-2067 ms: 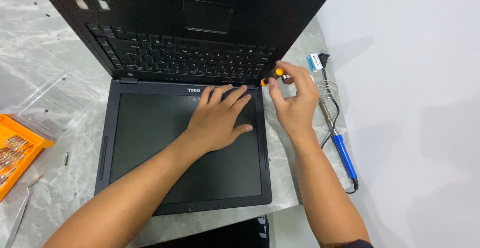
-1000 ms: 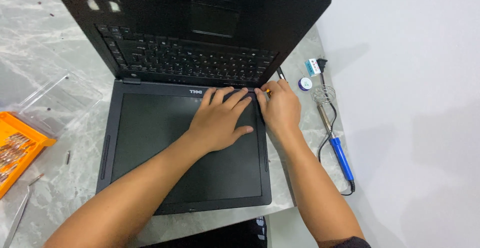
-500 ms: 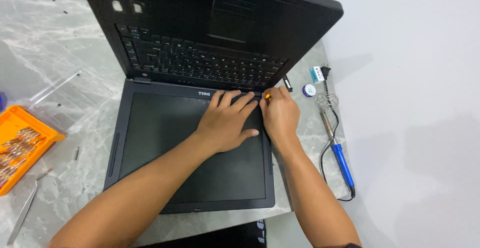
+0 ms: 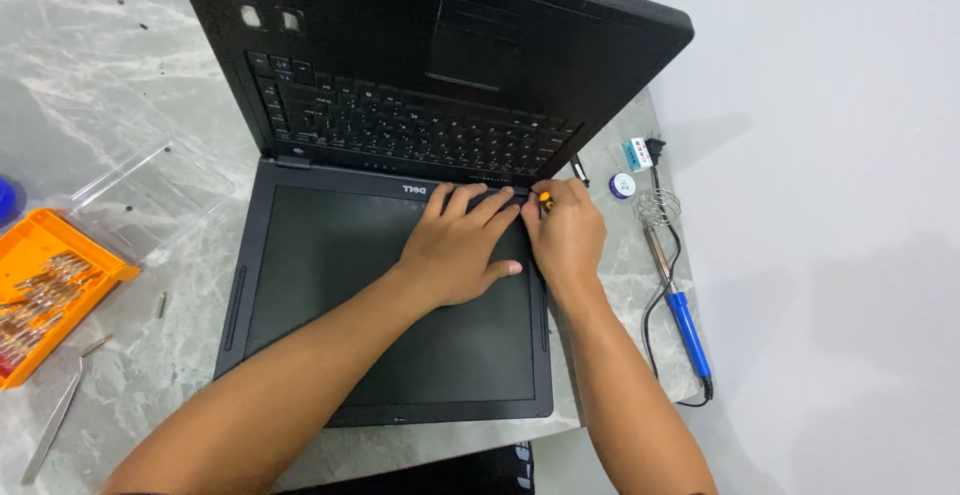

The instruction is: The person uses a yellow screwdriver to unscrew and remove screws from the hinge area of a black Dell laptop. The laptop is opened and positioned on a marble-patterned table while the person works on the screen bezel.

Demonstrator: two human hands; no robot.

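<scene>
Black laptop (image 4: 400, 255) lies opened flat on marble surface (image 4: 130, 105), screen side toward the person. L hand (image 4: 462, 245) flat, fingers spread, pressing on screen's top-right corner. R hand (image 4: 565, 233) closed round small yellow-tipped tool (image 4: 545, 198) at hinge edge. Blue-handled soldering iron (image 4: 685, 315) lies just R of laptop; orange bit tray (image 4: 45, 290) at L.

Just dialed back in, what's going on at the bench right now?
A person has a black laptop opened flat on a marble table, screen panel nearest them. The left hand lies flat on the screen near the hinge. The right hand grips a small yellow-tipped tool at the right hinge corner. A blue-handled soldering iron lies to the right, an orange bit tray and tweezers to the left.
</scene>
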